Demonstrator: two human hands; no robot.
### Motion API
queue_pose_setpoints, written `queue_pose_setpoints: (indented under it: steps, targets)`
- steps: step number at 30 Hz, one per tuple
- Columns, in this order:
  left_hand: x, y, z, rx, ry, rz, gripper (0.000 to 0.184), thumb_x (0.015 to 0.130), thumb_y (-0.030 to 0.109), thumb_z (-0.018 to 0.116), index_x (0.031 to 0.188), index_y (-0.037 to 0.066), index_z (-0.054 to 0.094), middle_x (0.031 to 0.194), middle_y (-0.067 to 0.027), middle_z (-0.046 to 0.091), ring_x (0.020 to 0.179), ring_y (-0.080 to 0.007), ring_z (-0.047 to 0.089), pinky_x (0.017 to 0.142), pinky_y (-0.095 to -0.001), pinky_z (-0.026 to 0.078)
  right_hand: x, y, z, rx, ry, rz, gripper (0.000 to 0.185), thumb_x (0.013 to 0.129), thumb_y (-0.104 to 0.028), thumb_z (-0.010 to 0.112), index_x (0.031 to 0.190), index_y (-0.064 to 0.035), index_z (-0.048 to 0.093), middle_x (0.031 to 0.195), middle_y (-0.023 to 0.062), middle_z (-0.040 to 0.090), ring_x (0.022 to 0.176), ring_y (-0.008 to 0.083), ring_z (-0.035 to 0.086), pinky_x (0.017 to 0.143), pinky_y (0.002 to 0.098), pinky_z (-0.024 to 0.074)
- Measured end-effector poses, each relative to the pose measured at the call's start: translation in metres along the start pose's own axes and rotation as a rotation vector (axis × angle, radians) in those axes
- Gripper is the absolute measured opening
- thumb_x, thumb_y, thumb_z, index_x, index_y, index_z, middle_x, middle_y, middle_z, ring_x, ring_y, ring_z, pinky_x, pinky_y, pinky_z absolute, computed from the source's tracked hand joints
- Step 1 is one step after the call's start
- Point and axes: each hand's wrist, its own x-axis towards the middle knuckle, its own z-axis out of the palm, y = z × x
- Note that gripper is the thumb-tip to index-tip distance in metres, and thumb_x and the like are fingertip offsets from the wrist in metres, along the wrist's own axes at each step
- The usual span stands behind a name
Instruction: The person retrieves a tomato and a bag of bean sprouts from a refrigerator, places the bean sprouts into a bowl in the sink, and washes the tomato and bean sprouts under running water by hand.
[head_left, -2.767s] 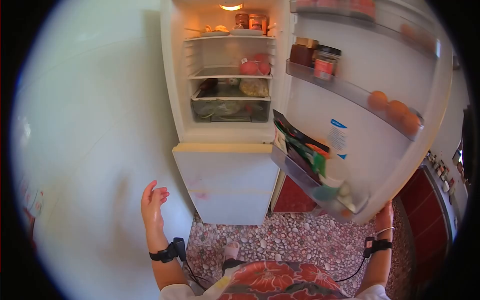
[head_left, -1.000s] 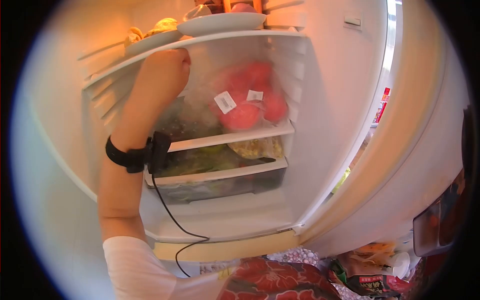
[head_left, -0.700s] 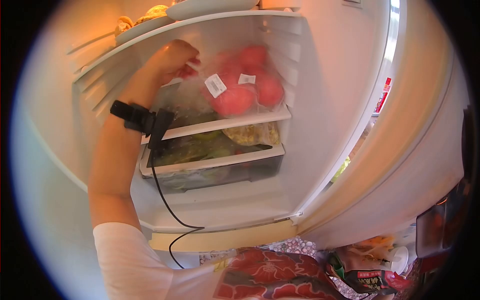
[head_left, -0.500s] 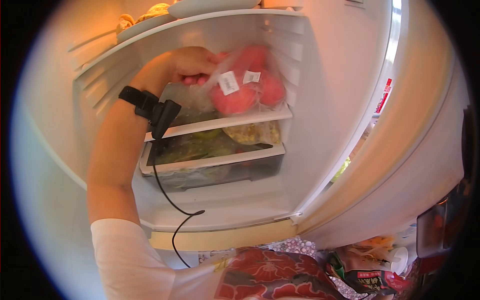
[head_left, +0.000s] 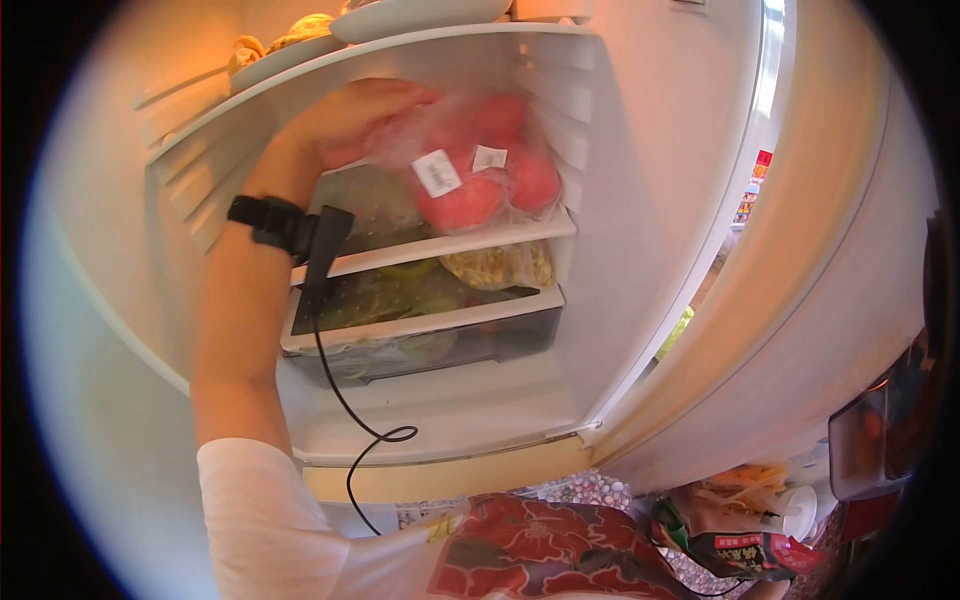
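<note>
Inside the open fridge, my left hand is closed on the gathered left end of a clear plastic bag of tomatoes. Red, round shapes show through the film, and two white labels are stuck on it. The bag rests on the middle shelf; my fingertips are partly hidden by the film and blurred. A black strap with a sensor block sits round my left wrist, and a black cable hangs from it. My right hand does not show.
Plates with food stand on the shelf above. Below is a clear drawer with greens, and a bag of yellowish food lies above it. The fridge door stands open at right. Packaged food lies lower right.
My left hand has shifted slightly up and left, pulling the bag's left end with it. The tomatoes stay on the shelf. The view has moved a little.
</note>
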Motion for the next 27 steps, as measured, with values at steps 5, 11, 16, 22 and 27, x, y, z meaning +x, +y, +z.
queue_pose_setpoints:
  steps: [5,11,16,22,27]
  targets:
    - [-0.019,-0.026,-0.032,-0.023,-0.024,-0.255,0.025,0.082,0.013,0.055,0.101,-0.003,0.054,0.088,-0.009,0.058,0.078,-0.0145,0.057,0.064,-0.0287,0.047,0.001,0.002,0.0,-0.012,-0.001,-0.007,0.03,0.085,-0.024,0.047,0.106,-0.0029,0.052,0.099,0.006,0.057,0.082,0.019,0.056,0.07,0.0305,0.0468]
    - [-0.001,-0.014,0.013,0.475,-0.234,-0.302,0.033,0.076,0.026,0.061,0.101,0.005,0.055,0.082,-0.0038,0.057,0.072,-0.0107,0.053,0.057,-0.0242,0.043,-0.001,0.001,0.001,-0.013,0.002,-0.009,0.029,0.085,-0.025,0.048,0.105,-0.003,0.052,0.098,0.0058,0.057,0.081,0.0188,0.056,0.069,0.0305,0.0468]
    - [0.038,0.005,0.034,1.101,-0.412,-0.222,0.036,0.078,0.03,0.057,0.108,0.01,0.053,0.085,-0.0007,0.055,0.075,-0.0128,0.048,0.064,-0.0269,0.042,0.0,-0.004,-0.001,-0.013,0.008,0.009,0.029,0.085,-0.025,0.048,0.104,-0.0031,0.052,0.098,0.0055,0.057,0.08,0.0187,0.056,0.068,0.0306,0.0467]
    - [0.042,0.003,0.042,1.1,-0.48,-0.381,0.044,0.077,0.031,0.058,0.116,0.014,0.048,0.096,-0.0025,0.054,0.086,-0.0136,0.047,0.073,-0.0289,0.043,0.001,-0.002,-0.005,-0.029,0.007,0.02,0.029,0.085,-0.025,0.049,0.103,-0.0032,0.052,0.097,0.0053,0.057,0.08,0.0185,0.056,0.068,0.0306,0.0467]
    - [0.033,-0.018,0.04,0.934,-0.353,-0.278,0.045,0.075,0.028,0.062,0.117,0.016,0.05,0.097,-0.0024,0.054,0.089,-0.0138,0.048,0.074,-0.03,0.043,0.005,-0.001,-0.011,-0.037,0.001,0.013,0.029,0.085,-0.026,0.049,0.102,-0.0032,0.052,0.097,0.0051,0.057,0.079,0.0184,0.056,0.067,0.0306,0.0467]
